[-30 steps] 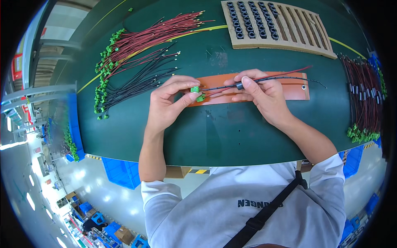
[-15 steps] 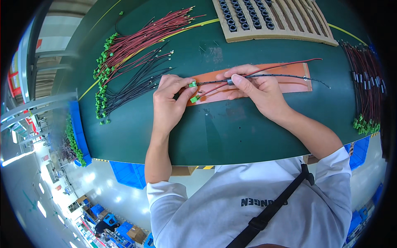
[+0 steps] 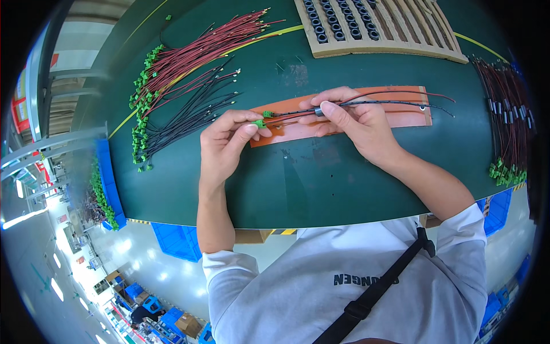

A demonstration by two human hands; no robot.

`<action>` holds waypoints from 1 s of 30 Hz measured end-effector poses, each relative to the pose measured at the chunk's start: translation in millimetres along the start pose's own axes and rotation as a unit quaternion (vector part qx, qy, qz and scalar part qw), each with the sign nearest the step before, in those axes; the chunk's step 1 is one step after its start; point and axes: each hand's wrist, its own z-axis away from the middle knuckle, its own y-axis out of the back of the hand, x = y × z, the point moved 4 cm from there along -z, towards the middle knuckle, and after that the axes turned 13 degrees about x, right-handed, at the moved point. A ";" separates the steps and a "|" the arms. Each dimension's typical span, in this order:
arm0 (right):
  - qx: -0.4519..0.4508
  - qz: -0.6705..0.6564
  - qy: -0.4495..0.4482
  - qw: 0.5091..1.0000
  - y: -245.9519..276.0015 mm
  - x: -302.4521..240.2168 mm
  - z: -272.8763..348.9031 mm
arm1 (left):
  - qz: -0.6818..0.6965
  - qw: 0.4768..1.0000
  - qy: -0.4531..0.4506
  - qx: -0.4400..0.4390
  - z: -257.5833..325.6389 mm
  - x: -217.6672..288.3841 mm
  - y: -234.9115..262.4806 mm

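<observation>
My left hand point(image 3: 222, 143) pinches a small green connector point(image 3: 259, 123) at the end of a red wire point(image 3: 295, 117). Just beside its fingertips is a second green connector point(image 3: 267, 114), on a black wire point(image 3: 395, 103). Between the thumb and fingers of my right hand point(image 3: 366, 126) is a short black cylindrical sleeve point(image 3: 319, 111). Both wires run through or along it; my fingers hide exactly how. Their free ends extend past my right hand to the right. Beneath my hands lies an orange strip point(image 3: 295, 133) on the green table point(image 3: 258, 195).
Red wires point(image 3: 200, 54) and black wires point(image 3: 183, 123) with green connectors lie at left. A cardboard tray point(image 3: 389, 50) at the back holds rows of black sleeves point(image 3: 339, 35). Bundled wires with sleeves point(image 3: 509, 112) lie far right. A blue bin point(image 3: 112, 183) stands at the left edge.
My left hand has let go of the black wire's connector and taken the red wire's, shifting slightly left. The red wire's free end has swung lower, closer to the black one. My right hand stays put.
</observation>
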 end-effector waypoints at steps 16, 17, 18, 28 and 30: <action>-0.036 0.023 0.048 0.998 -0.8 0.1 0.4 | -0.107 0.987 -0.116 -0.009 -2.7 2.3 -7.3; -0.037 0.031 0.056 0.997 -0.7 -0.7 -0.4 | -0.110 0.988 -0.110 -0.002 -2.7 2.1 -7.3; -0.038 0.040 0.062 0.997 -1.1 -1.3 -0.7 | -0.133 0.983 -0.126 -0.005 -3.1 3.0 -7.3; -0.038 0.038 0.036 0.998 -0.3 0.3 -0.4 | -0.105 0.987 -0.124 0.019 -3.0 5.2 -5.0; -0.043 0.040 0.050 0.997 1.1 1.5 -2.8 | -0.122 0.985 -0.120 0.010 -2.7 4.5 -4.9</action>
